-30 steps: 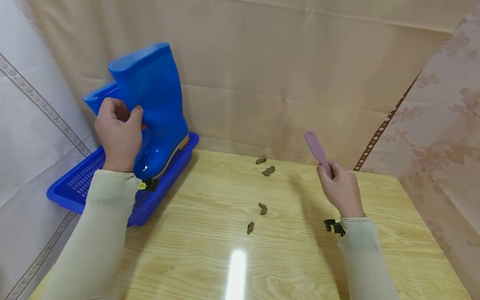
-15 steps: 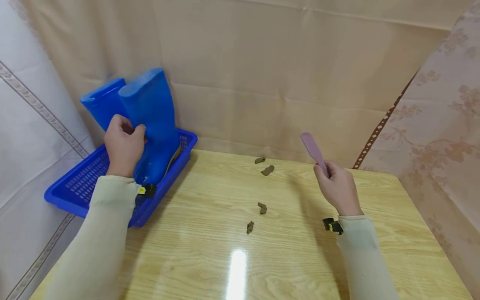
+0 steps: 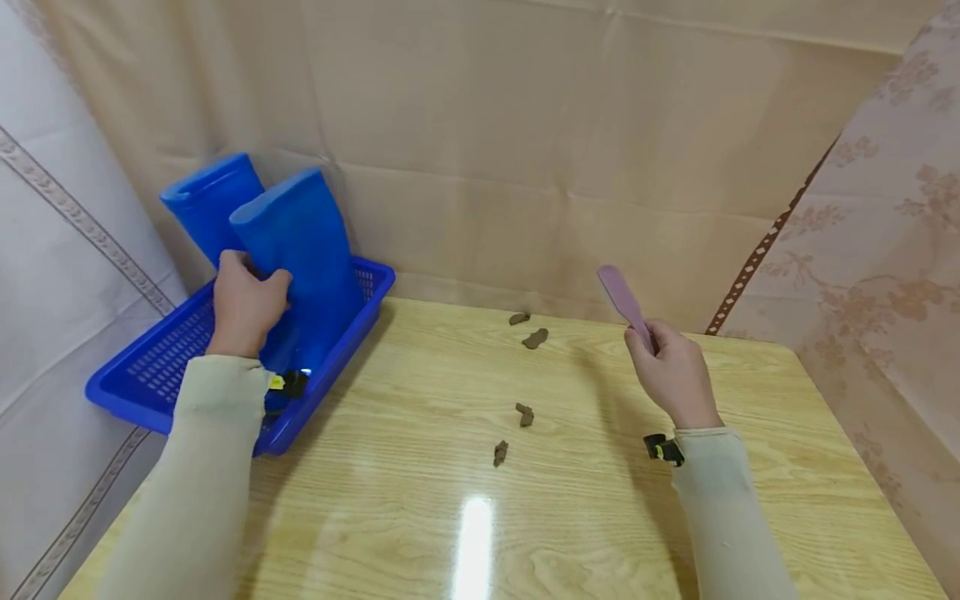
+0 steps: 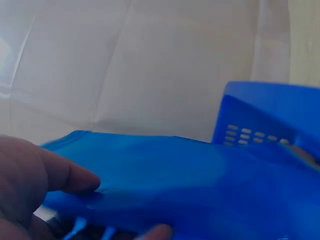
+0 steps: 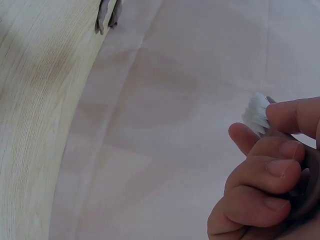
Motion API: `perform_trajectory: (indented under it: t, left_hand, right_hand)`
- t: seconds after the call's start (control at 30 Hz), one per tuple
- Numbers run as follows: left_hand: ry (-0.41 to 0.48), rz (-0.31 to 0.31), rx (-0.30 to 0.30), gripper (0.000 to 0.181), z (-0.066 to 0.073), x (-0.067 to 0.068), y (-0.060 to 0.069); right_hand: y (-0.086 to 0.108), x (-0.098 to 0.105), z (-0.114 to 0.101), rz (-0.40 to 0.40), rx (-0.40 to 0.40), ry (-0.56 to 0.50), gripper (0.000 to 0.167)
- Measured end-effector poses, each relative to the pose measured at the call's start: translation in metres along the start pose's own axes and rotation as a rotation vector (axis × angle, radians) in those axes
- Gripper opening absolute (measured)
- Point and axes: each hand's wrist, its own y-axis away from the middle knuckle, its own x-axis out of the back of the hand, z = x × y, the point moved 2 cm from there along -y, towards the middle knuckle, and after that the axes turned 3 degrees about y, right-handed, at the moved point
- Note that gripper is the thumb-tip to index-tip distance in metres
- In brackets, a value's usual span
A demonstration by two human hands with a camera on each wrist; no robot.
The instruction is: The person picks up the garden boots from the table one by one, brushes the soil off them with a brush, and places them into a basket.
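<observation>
My left hand (image 3: 247,304) pinches the shaft of the right-hand blue rain boot (image 3: 315,258), which stands in a blue plastic basket (image 3: 142,408). In the left wrist view a fingertip and another digit lie on the shiny boot (image 4: 175,165); the rest of that hand is out of sight. A second blue rain boot (image 3: 217,200) leans beside it at the left. My right hand (image 3: 675,371) holds a purple brush (image 3: 622,300) above the table, its flat end pointing up and away. White bristles (image 5: 256,112) show by my fingers in the right wrist view.
Several brown clumps (image 3: 536,338) lie scattered along the middle of the wood-grain table (image 3: 405,517). A beige cloth (image 3: 480,167) hangs behind the table, with a flowered cloth (image 3: 885,275) at the right and a white one (image 3: 67,250) at the left.
My left hand has lowered the right-hand boot into the basket, beside the other boot. The right hand and brush have barely moved.
</observation>
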Motion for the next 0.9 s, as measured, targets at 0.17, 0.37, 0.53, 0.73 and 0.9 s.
perform_trajectory:
  t: [0.17, 0.37, 0.53, 0.73, 0.9]
  left_hand:
    - [0.021, -0.032, -0.008, 0.08, 0.008, 0.002, 0.005]
    - [0.015, 0.289, -0.217, 0.072, 0.03, -0.004, 0.028]
    - [0.045, 0.451, -0.668, 0.058, 0.051, -0.032, 0.054]
    - [0.066, 0.037, -0.797, 0.058, 0.058, -0.085, 0.07]
    - [0.042, -0.27, -0.674, 0.066, 0.046, -0.117, 0.071]
  right_hand:
    - [0.001, 0.0, 0.0, -0.012, -0.011, 0.005, 0.038]
    - [0.0, -0.001, 0.0, -0.018, -0.023, 0.004, 0.038]
    - [0.001, -0.002, 0.0, -0.025, -0.031, -0.007, 0.04]
    - [0.001, -0.005, -0.002, -0.01, -0.024, -0.018, 0.038]
    - [0.004, -0.011, -0.003, -0.006, -0.013, -0.02, 0.033]
